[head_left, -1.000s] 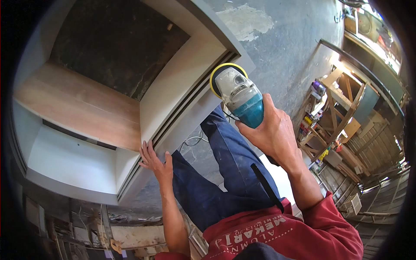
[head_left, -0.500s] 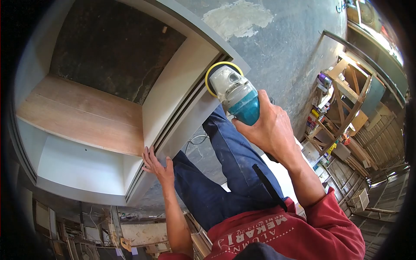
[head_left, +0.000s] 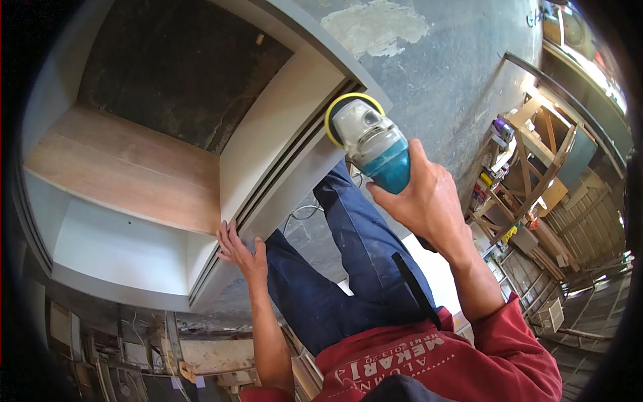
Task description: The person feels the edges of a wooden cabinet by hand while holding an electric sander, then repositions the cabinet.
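Observation:
My right hand point(head_left: 429, 201) is wrapped round a teal and grey power sander point(head_left: 378, 151). Its round pad with a yellow rim point(head_left: 333, 120) lies against the grooved edge of a grey cabinet frame point(head_left: 295, 161), near the frame's upper right corner. Lower on the same edge rests my left hand point(head_left: 244, 254), fingers spread on the frame, holding nothing. Inside the cabinet is a wooden shelf board point(head_left: 127, 171), with a white compartment point(head_left: 124, 244) below it.
A grey wall with a pale patch point(head_left: 375, 28) rises behind. Wooden racks with tools and boxes point(head_left: 529, 161) stand at the right. A cable point(head_left: 305, 213) lies near my legs. Timber and clutter point(head_left: 207, 355) show at the lower left.
The sander and my right hand shifted slightly left, then back right along the frame's corner. My left hand stays on the edge. The view has shifted a little.

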